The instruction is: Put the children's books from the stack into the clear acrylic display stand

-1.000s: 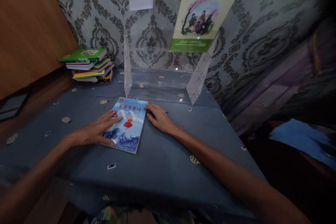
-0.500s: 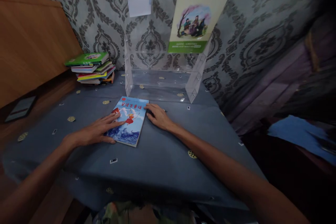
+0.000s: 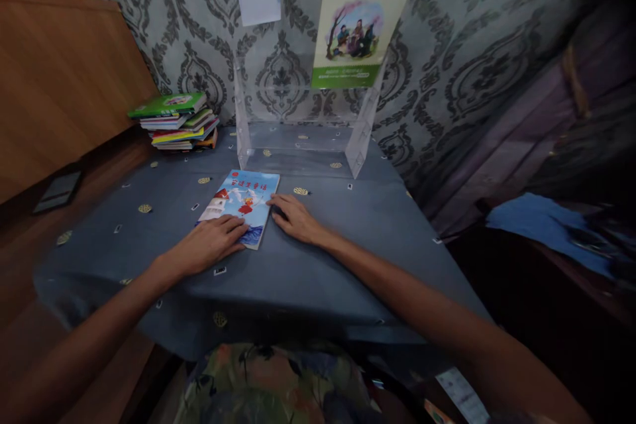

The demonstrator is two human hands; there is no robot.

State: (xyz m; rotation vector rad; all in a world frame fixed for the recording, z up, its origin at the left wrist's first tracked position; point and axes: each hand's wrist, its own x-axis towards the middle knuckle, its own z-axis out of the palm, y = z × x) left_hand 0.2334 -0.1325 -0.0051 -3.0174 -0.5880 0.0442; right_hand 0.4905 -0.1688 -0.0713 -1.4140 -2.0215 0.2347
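A closed blue picture book (image 3: 258, 202) with red Chinese lettering lies flat, cover up, on the cloth-covered table. My left hand (image 3: 213, 240) rests over its lower left part, fingers stretched out and lying on the cover, hiding the bottom corner. At the book's right edge is my right hand (image 3: 295, 217), its loosely bent fingertips touching the edge and the thumb a little apart on the cloth. Neither hand grips the book. Behind the book stands a clear plastic stand (image 3: 301, 159) with bare tiers.
A stack of books (image 3: 179, 122) sits at the table's back left, beside a wooden cabinet (image 3: 64, 66). A green and cream poster (image 3: 355, 26) and a white paper (image 3: 260, 5) hang by the patterned wall. A dark flat device (image 3: 57, 192) lies left. Blue cloth (image 3: 536, 222) lies right.
My left hand has slid down the cover toward the book's lower edge, uncovering the drawn house. My right hand stays at the right edge. The camera view has shifted slightly.
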